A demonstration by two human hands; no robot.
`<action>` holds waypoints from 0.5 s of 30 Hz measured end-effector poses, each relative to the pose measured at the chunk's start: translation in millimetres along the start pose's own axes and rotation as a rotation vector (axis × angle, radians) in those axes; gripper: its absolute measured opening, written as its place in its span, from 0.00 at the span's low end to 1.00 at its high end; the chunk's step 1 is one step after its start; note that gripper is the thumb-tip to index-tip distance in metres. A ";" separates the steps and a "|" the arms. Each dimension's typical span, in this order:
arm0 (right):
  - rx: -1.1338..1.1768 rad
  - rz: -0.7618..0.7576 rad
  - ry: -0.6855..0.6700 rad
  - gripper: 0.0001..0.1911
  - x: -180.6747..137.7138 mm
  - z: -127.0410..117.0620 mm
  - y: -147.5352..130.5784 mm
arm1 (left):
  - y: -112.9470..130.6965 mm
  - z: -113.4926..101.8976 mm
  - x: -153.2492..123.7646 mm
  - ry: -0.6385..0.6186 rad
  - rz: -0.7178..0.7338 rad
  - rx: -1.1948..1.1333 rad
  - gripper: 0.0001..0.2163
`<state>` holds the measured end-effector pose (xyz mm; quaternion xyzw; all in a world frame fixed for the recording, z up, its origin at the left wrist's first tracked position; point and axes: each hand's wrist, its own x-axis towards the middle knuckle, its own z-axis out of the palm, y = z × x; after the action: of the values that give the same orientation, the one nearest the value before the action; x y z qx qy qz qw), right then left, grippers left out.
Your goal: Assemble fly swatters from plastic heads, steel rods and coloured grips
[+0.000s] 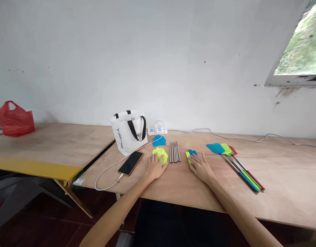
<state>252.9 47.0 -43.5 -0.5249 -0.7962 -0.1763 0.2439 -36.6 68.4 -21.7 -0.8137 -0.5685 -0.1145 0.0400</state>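
My left hand (pixel 155 168) lies with spread fingers on a stack of yellow-green fly swatter heads (pixel 161 156). Behind that stack are blue swatter heads (pixel 159 140). My right hand (pixel 201 168) rests flat, fingers apart, over several short handle grips; the yellow-green grips (pixel 188 156) and blue grips (pixel 192 152) are partly covered by it. Between my hands several metal rods (pixel 175 152) lie side by side. To the right are complete fly swatters with a blue head (pixel 215 148), a yellow-green head (pixel 226 149) and a red head (pixel 233 150), their handles pointing toward me.
A phone (pixel 130 163) on a white charging cable (pixel 102 189) lies left of my left hand. Behind it stands a white tote bag (pixel 125 137), beside a power strip (pixel 150 131) at the wall. A red plastic bag (pixel 16 120) sits on the left table (pixel 57 144).
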 end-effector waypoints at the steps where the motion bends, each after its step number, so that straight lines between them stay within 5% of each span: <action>1: -0.002 0.000 0.003 0.20 -3.3 -2.1 -3.0 | 1.0 -2.5 -13.2 -0.017 -0.009 0.000 0.28; 8: 0.042 0.001 0.017 0.20 -53.6 -29.7 -29.9 | 0.6 -14.0 -80.2 -0.027 -0.045 -0.075 0.29; 15: 0.123 0.071 -0.041 0.20 -68.9 -49.0 -40.5 | -3.7 -19.8 -53.8 -0.026 -0.143 -0.083 0.33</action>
<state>248.2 -46.6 -43.9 -0.5402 -0.7914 -0.1073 0.2653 -60.5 16.6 -15.2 -0.7735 -0.6202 -0.1301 -0.0092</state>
